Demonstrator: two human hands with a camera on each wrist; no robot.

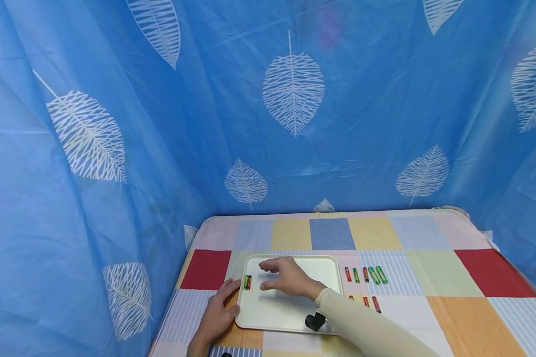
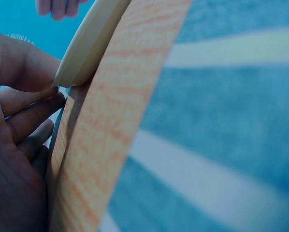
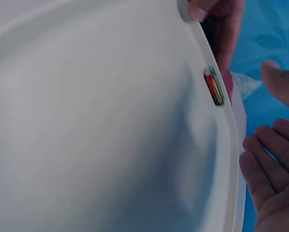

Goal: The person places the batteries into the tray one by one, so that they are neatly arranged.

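My right hand (image 1: 290,277) hovers over the white tray (image 1: 290,317), fingers extended and thumb apart, with nothing between them. In the right wrist view its palm (image 3: 280,193) and spread fingers are bare. Near the tray's left edge lie a green battery (image 1: 245,282) and a red battery (image 1: 249,282), side by side. My left hand (image 1: 219,312) rests at the tray's front left corner, its thumb touching the rim. Seen from the left wrist, the thumb meets the tray's rim (image 2: 81,67) while the other fingers lie loosely beside it.
Right of the tray, several red and green batteries (image 1: 374,275) form a back row. A front row of red batteries (image 1: 376,304) is partly hidden by my right sleeve. A black object (image 1: 314,321) shows beside that sleeve. Blue curtains (image 1: 295,163) surround the patchwork-covered table (image 1: 464,317).
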